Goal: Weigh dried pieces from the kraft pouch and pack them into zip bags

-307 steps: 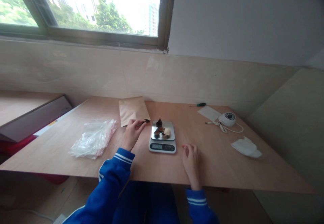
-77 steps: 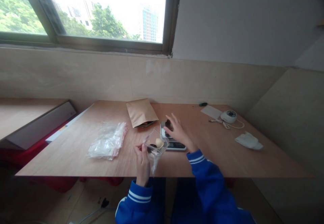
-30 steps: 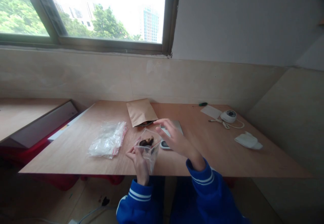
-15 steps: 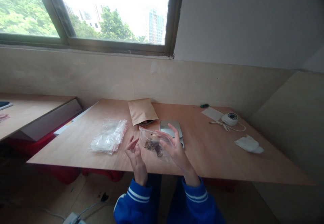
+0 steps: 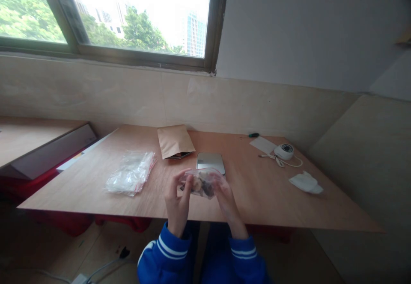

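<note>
I hold a small clear plastic bag point(image 5: 202, 182) with dark and pale pieces inside, over the near edge of the wooden table point(image 5: 269, 194). My left hand point(image 5: 177, 202) pinches its left end and my right hand point(image 5: 224, 196) pinches its right end. Both hands are closed on it. Just behind the bag sits a small kitchen scale point(image 5: 210, 162) with a bare steel plate. A brown paper pouch point(image 5: 175, 141) lies behind that, with something dark at its mouth.
A pile of clear zip bags point(image 5: 129, 173) lies at the left. At the right are a white round device with a cable point(image 5: 284, 151), a white card point(image 5: 263, 144), a green-handled tool point(image 5: 253, 135) and a crumpled white tissue point(image 5: 305, 182). A wall and window stand behind.
The pieces went from the scale plate into the clear bag. My right hand left the scale and joined the left on the bag, now held level between both hands.
</note>
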`<act>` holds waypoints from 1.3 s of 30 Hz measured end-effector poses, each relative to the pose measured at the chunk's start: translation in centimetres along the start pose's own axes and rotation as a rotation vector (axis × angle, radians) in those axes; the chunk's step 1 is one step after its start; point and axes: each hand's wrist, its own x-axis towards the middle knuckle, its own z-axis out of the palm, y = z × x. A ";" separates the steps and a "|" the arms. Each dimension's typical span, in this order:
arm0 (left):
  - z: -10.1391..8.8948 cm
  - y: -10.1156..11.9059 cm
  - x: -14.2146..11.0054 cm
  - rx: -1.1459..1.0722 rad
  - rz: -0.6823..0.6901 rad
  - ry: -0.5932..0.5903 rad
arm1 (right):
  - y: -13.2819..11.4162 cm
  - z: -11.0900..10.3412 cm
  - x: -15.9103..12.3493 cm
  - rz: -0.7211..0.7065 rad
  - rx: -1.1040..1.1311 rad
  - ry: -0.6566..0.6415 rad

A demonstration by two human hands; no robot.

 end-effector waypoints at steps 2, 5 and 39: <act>-0.5 0.8 0.2 0.004 -0.006 0.013 | -0.2 -0.1 -0.4 -0.009 -0.013 0.052; -1.3 1.4 0.5 0.004 0.011 0.129 | -1.3 0.3 -0.7 -0.023 -0.080 0.154; -3.6 0.9 1.1 -0.158 -0.162 -0.190 | -4.3 0.6 -3.8 -0.063 -0.262 0.276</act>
